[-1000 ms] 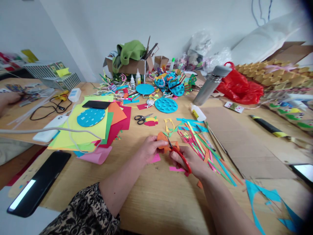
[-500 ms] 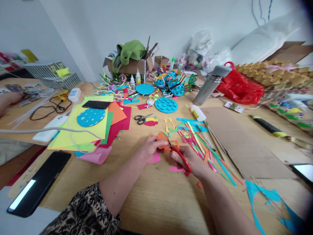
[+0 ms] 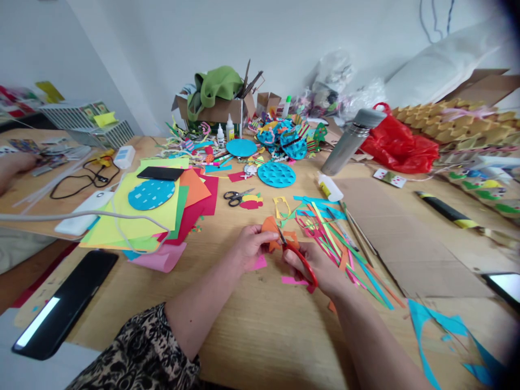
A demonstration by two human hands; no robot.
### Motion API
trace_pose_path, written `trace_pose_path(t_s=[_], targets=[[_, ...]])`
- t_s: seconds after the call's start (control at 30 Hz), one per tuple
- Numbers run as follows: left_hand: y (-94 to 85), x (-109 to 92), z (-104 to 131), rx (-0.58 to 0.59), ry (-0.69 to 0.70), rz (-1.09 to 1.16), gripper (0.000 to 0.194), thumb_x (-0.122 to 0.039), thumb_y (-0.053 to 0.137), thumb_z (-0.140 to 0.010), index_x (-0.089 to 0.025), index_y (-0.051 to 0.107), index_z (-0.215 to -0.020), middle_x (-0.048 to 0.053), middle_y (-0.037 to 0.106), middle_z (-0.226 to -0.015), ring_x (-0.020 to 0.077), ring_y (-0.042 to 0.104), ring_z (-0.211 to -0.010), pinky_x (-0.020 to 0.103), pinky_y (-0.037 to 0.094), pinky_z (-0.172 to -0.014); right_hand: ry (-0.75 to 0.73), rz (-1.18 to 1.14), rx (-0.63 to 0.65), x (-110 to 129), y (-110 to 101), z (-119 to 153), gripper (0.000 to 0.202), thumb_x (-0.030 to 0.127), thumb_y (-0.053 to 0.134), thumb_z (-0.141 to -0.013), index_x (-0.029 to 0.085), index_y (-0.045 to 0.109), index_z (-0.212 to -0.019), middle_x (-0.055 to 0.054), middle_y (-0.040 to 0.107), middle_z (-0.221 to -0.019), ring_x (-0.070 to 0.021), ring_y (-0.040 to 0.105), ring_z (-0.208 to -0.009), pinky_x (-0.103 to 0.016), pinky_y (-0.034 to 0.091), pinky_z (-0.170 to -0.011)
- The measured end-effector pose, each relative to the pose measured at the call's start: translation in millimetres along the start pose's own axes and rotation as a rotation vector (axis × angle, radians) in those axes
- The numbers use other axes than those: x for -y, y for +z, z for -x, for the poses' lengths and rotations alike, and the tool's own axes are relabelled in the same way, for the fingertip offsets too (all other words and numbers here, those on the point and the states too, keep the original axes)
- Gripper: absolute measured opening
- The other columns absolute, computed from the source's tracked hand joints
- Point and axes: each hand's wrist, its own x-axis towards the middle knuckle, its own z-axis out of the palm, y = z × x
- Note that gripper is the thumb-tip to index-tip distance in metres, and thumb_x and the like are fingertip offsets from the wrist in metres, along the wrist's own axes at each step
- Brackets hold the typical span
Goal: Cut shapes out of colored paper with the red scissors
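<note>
1. Landmark: the red-handled scissors (image 3: 301, 257), grasped by the right hand (image 3: 314, 264). I cannot tell which fingers fill the loops.
2. Orange paper (image 3: 268, 224): at the blade end of the scissors, leftward, pinched under the thumb of the left hand (image 3: 248, 246).
3. Axis: I record the scissors slanting leftward and away, blades against the paper; the left hand is nearer the tips. How far the blades part, I cannot tell.
4. Clearance: bare tabletop (image 3: 260, 325) on the scissors' near side; paper strips (image 3: 330, 238) crowd their right, a yellow cutout (image 3: 276, 208) lies beyond the tips.
</note>
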Motion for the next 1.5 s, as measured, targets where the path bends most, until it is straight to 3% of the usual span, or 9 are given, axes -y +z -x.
trace_pose_path(t_s=[0.6, 1.07, 1.5], targets=[[0.1, 0.4, 0.0, -0.01, 0.0, -0.028, 0.027, -0.027, 0.085, -0.051, -0.011, 0.071, -0.069, 0.005, 0.068, -0.066, 0.0124, 0.058, -0.06, 0.027, 0.04, -0.064, -0.03, 0.025, 0.032, 5.0, -0.5, 2.7, 0.058, 0.072, 0.07, -0.069, 0.017, 0.052, -0.068, 0.0, 0.054, -0.054, -0.0103, 0.047, -0.048, -0.023, 0.034, -0.046], [0.8, -1.9, 1.8, -0.017, 0.007, -0.061, 0.025, -0.027, 0.082, -0.055, -0.011, 0.072, -0.072, 0.005, 0.066, -0.064, 0.0121, 0.055, -0.057, 0.027, 0.039, -0.06, 0.028, 0.046, -0.018, 4.7, -1.3, 2.2, 0.061, 0.075, 0.07, -0.064, 0.02, 0.044, -0.058, 0.004, 0.045, -0.048, -0.0102, 0.045, -0.042, -0.023, 0.031, -0.042], [0.5, 0.4, 0.3, -0.006, -0.004, -0.054, 0.028, -0.028, 0.083, -0.054, -0.01, 0.073, -0.073, 0.005, 0.067, -0.066, 0.0121, 0.055, -0.059, 0.027, 0.04, -0.062, 0.006, 0.009, -0.002, 4.6, -0.6, 1.6, 0.055, 0.069, 0.071, -0.068, 0.018, 0.051, -0.064, 0.002, 0.051, -0.051, -0.0103, 0.045, -0.045, -0.023, 0.031, -0.044]])
